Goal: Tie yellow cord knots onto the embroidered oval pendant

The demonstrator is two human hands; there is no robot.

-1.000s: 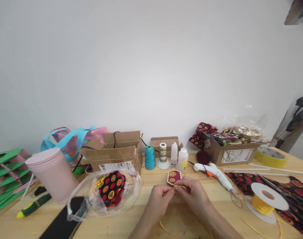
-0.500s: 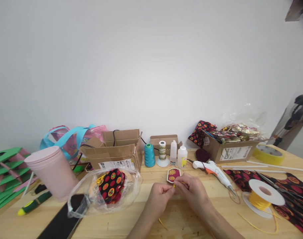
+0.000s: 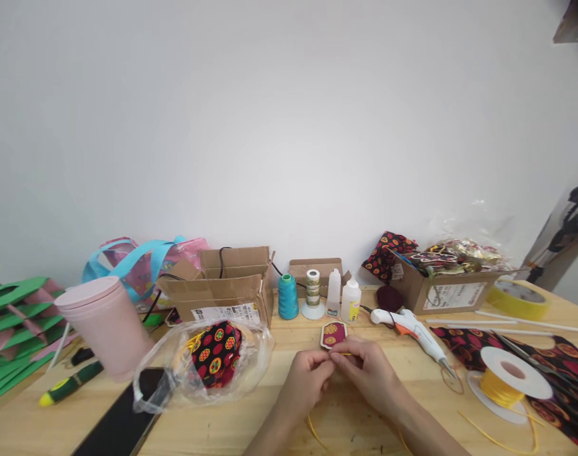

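My left hand (image 3: 308, 380) and my right hand (image 3: 362, 373) meet over the wooden table, fingertips pinched together on a thin yellow cord (image 3: 312, 430). One length of the cord hangs below my left hand; another shows by my right forearm. Just beyond the fingertips is a small dark red ornament (image 3: 334, 334) with a pale scalloped border and gold pattern. The fingers cover its lower edge, so I cannot tell how the cord joins it. Both hands are closed.
Glue bottles (image 3: 350, 301) and a teal thread cone (image 3: 288, 297) stand behind. At right lie a glue gun (image 3: 415, 332), a yellow cord spool (image 3: 516, 372), scissors and patterned fabric. At left are a plastic bag (image 3: 255, 354), a phone (image 3: 122, 411) and a pink tumbler (image 3: 106, 329).
My fingertips have drawn closer together on the cord. More cord now shows below my hands. The whole view has shifted slightly.
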